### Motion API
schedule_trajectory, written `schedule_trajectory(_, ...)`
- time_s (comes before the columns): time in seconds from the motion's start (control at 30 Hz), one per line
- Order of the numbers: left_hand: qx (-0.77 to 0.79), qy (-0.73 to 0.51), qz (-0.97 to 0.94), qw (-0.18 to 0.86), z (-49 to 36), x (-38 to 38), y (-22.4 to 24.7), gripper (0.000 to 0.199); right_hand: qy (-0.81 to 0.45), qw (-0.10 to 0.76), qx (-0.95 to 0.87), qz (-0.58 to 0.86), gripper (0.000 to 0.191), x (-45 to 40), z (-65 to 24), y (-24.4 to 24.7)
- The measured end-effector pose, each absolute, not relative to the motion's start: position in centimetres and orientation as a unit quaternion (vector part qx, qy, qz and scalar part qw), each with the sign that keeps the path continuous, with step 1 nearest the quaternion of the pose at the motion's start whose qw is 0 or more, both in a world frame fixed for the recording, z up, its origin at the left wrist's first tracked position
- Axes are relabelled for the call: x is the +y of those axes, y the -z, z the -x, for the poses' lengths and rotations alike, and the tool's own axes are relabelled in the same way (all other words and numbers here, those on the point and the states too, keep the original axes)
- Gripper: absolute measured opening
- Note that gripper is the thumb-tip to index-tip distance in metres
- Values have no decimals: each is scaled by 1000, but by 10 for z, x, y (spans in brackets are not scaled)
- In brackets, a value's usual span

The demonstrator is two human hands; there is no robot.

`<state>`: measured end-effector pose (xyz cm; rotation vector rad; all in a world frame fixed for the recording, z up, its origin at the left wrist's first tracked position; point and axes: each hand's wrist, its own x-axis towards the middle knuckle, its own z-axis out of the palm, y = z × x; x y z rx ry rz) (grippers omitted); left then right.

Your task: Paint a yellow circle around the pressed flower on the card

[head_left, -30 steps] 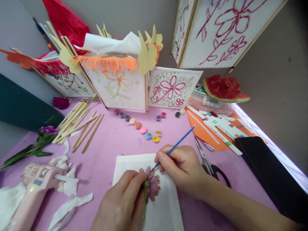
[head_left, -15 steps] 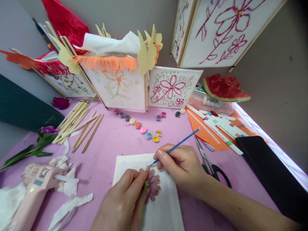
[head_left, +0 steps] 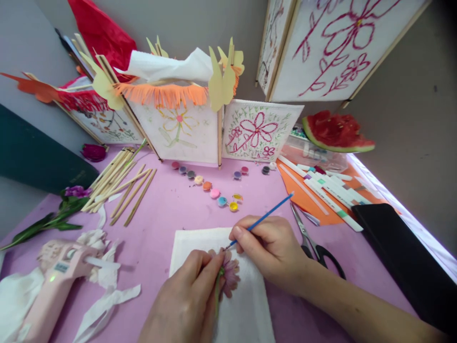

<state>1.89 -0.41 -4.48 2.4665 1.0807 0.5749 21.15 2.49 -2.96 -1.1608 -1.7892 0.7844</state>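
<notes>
Flower (head_left: pixel 232 276) is over the white cloth (head_left: pixel 246 312), near the cloth's middle, back side up, green base and stem (head_left: pixel 217 295) toward the wearer. Left hand (head_left: pixel 187 297) pinches it between thumb and index, fingers curled, stem running down along the thumb side. Part of the bloom is hidden by the fingers. Right hand (head_left: pixel 269 247) has a tripod grip on the blue brush (head_left: pixel 269 211), other fingers folded under, hand edge down on the cloth. Brush is tilted, tail up and right, tip at the petal edge right by the left fingertips. Can't tell if the tip touches petal.

Surface: purple table (head_left: pixel 171 207). Beyond the cloth, a slanting row of small paint pots (head_left: pixel 214 193), several colors. Right: scissors (head_left: pixel 303 232) beside the right forearm, markers (head_left: pixel 330 193) on orange paper (head_left: pixel 330 218), black slab (head_left: pixel 387 257). Left: pink glue gun (head_left: pixel 50 293) with a small green light, white strips (head_left: pixel 103 312), wooden sticks (head_left: pixel 109 186), purple flower (head_left: pixel 76 191) with leaves.

Back: lantern (head_left: pixel 178 140) with orange fringe, flower-painted panel (head_left: pixel 260 131) next to it, watermelon piece (head_left: pixel 332 131) on a clear box (head_left: pixel 319 155), second lantern (head_left: pixel 328 66) raised upper right, grey wall (head_left: pixel 200 28) behind.
</notes>
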Motion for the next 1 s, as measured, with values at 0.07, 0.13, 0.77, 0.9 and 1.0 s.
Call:
schedule_trajectory(0.07, 391, -202, -878, 187, -19, -4, 44, 33, -310, 417, -718, 464, 31, 25, -211, 31)
schedule_trajectory(0.13, 391, -207, -877, 189, -20, -4, 43, 31, -304, 419, -716, 468, 32, 26, -211, 31)
schedule_trajectory(0.77, 407, -208, -869, 189, -21, -5, 45, 19, -299, 414, -713, 481, 32, 26, -217, 24)
schedule_trajectory(0.9, 406, -204, -871, 186, -21, -5, 46, 19, -306, 396, -731, 463, 35, 25, -217, 26)
schedule_trajectory(1.0, 406, -202, -872, 186, -21, -4, 45, 20, -270, 400, -741, 466, 33, 25, -217, 25)
